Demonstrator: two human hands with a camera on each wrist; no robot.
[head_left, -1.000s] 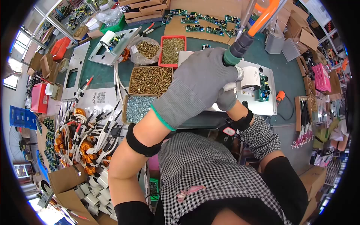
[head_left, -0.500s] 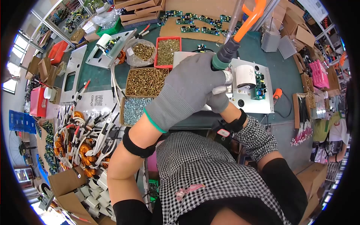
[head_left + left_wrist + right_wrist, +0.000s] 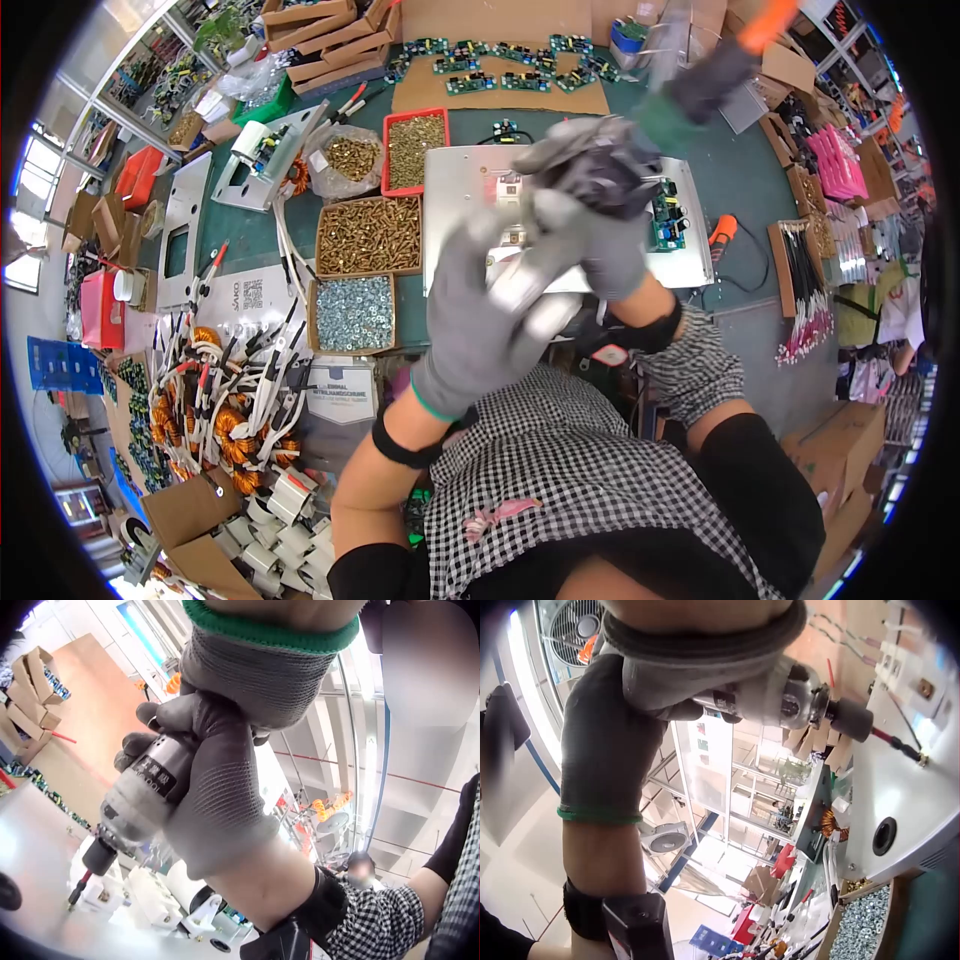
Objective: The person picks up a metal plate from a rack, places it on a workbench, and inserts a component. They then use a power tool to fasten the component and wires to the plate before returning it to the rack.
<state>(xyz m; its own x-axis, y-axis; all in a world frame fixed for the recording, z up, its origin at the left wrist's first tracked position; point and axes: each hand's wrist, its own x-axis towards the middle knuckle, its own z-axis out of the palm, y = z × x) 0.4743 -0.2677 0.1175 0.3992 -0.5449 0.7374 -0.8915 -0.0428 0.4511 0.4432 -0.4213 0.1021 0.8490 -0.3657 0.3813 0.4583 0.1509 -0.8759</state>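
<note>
My right hand (image 3: 614, 258), in a grey glove, grips a hose-fed power screwdriver (image 3: 140, 799). Its blurred upper end leans up and to the right in the head view. In both wrist views the red-and-black bit (image 3: 897, 742) points down at the metal plate (image 3: 450, 205), its tip right at the plate's surface. My gloved left hand (image 3: 470, 335) is motion-blurred at the plate's near edge, fingers spread, below and left of the right hand. The left wrist view shows both gloves overlapping around the driver. A green circuit board (image 3: 668, 215) sits on the plate's right part.
Left of the plate stand boxes of brass screws (image 3: 368, 236) and silvery nuts (image 3: 353, 313), with a red tray (image 3: 415, 150) behind. Coils with white leads (image 3: 235, 410) pile up farther left. Circuit boards lie on cardboard (image 3: 500, 97) at the back. An orange-handled tool (image 3: 722, 236) lies right.
My left hand has come down and left, off the top of the screwdriver, its fingers spreading. The driver's upper end has swung right. The head view has shifted slightly.
</note>
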